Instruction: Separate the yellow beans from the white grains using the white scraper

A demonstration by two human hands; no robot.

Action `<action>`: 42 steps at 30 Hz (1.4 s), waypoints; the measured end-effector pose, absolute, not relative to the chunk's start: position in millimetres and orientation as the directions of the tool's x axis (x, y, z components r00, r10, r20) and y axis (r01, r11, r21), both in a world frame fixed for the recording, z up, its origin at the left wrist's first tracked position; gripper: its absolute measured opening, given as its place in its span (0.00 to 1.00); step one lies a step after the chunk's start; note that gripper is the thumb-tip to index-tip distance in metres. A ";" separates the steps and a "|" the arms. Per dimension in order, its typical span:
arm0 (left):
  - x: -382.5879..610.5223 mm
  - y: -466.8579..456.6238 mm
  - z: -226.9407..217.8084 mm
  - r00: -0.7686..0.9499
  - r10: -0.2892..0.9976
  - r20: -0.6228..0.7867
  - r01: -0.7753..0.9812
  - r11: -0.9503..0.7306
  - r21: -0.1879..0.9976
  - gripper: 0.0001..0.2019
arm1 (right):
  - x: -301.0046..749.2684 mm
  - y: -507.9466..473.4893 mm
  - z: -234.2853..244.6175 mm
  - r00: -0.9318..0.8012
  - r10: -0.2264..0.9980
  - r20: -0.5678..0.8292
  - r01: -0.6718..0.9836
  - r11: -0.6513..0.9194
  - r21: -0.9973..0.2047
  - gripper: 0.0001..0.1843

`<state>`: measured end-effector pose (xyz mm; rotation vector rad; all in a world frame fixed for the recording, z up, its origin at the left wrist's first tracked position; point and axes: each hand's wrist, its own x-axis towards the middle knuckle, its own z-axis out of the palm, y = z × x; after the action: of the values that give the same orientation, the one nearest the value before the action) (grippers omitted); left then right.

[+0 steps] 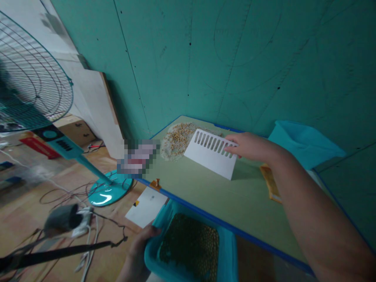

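My right hand (246,145) pinches one end of a flat white slotted board (210,158), which has a row of oblong holes along its upper edge. The board is tilted above the table (182,190), beside a spread pile of round tan beans (182,133) mixed with paler small grains. Below the table's front edge, my left hand (141,248) grips the left side of a blue plastic bin (230,254). Inside the bin lie dark green small beans or grains (182,239) and tan beans (210,239) on the right.
A blue open container (302,145) and a yellow packet (270,184) are at the table's right. A pixelated item (139,158) sits at its left corner. A teal fan (108,188), cables and a white sheet (147,207) are to the left. A green wall (235,58) rises behind.
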<state>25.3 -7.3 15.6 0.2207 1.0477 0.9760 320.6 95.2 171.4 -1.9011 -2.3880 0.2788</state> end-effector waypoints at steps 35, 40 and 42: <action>26.4 -7.1 18.9 0.122 0.792 -0.598 -0.539 0.559 0.630 0.10 | 303.6 93.4 168.2 -0.214 0.964 0.159 0.977 0.210 0.040 0.15; 27.3 -7.3 19.8 0.103 0.791 -0.603 -0.552 0.550 0.627 0.08 | 303.1 91.7 170.0 -0.256 0.960 0.118 0.966 0.258 -0.001 0.14; 27.3 -7.4 19.7 0.113 0.791 -0.601 -0.545 0.555 0.628 0.10 | 302.2 89.9 172.0 -0.259 0.957 0.130 0.965 0.262 -0.008 0.14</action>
<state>27.3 -7.4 19.7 0.2781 1.0701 0.9983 302.2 89.9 172.0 -1.8413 -2.4077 -0.1101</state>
